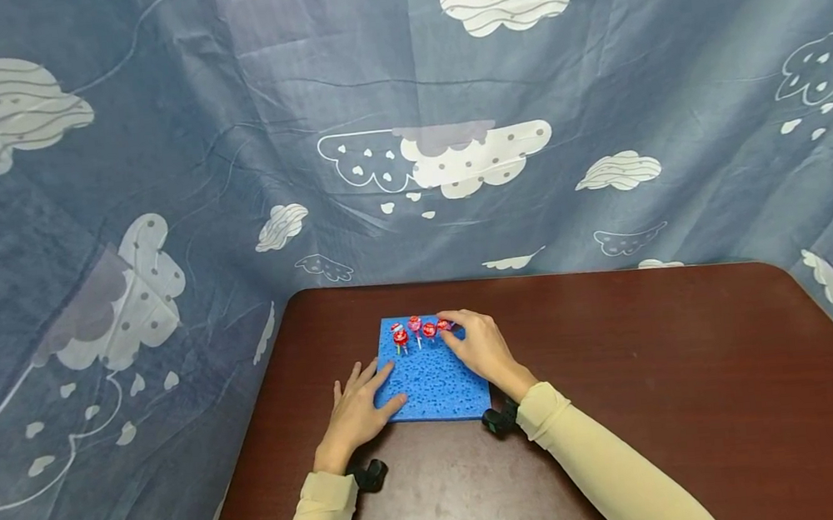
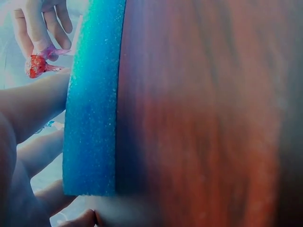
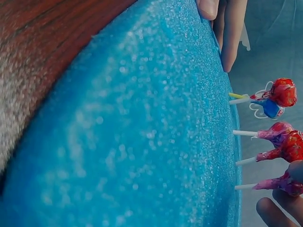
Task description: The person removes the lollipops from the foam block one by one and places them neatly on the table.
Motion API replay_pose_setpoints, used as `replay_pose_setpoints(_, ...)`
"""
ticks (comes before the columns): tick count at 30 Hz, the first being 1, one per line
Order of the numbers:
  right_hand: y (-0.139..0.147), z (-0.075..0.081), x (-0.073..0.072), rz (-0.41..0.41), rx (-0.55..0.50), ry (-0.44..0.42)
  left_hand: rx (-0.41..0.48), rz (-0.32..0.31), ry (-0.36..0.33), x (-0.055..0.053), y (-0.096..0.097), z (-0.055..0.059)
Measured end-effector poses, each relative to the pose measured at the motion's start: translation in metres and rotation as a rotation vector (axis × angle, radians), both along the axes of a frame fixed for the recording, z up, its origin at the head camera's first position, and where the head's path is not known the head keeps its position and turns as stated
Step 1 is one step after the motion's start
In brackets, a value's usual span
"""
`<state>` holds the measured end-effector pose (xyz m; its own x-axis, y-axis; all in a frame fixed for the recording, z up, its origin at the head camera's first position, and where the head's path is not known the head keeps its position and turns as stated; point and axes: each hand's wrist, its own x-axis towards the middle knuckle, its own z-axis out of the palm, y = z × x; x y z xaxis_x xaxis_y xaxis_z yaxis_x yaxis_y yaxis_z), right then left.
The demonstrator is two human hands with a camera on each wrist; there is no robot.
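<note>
An upright lollipop [image 1: 443,324] on the blue foam board [image 1: 436,388] is being pinched by the right hand [image 1: 482,346], the board being touched by the left hand [image 1: 358,409], fingers apart.

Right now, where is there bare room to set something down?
Widest: the table right of the right hand and sleeve. Smaller: near half of the blue foam, beside the left hand. Crowded: the foam's far edge, with lollipops and the right hand.
</note>
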<state>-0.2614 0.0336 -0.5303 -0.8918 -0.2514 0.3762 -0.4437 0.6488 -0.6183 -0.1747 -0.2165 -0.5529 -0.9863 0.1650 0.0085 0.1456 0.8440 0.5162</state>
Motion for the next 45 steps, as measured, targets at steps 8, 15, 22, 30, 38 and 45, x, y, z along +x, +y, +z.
replay_pose_setpoints(8, 0.001, 0.001, 0.000, -0.012, -0.011, -0.013, 0.007, 0.008, 0.001, -0.002, 0.002, 0.000)
replay_pose_setpoints(15, 0.001, 0.001, 0.002, -0.014, -0.021, 0.000, 0.005, 0.018, -0.016, 0.001, 0.001, -0.001)
replay_pose_setpoints(22, 0.006, 0.010, 0.000, -0.014, -0.051, 0.034, 0.015, 0.024, -0.018, 0.003, 0.000, -0.002)
replay_pose_setpoints(30, 0.031, 0.023, -0.003, -0.052, -0.092, 0.037, 0.015, 0.021, -0.021, 0.003, -0.001, -0.002)
replay_pose_setpoints(38, 0.063, 0.007, -0.006, -0.088, -0.012, -0.074, 0.008, 0.014, -0.026, 0.003, 0.001, 0.003)
replay_pose_setpoints(45, 0.077, -0.006, -0.004, -0.060, 0.076, -0.168, -0.009, 0.006, -0.023, 0.000, 0.001, 0.005)
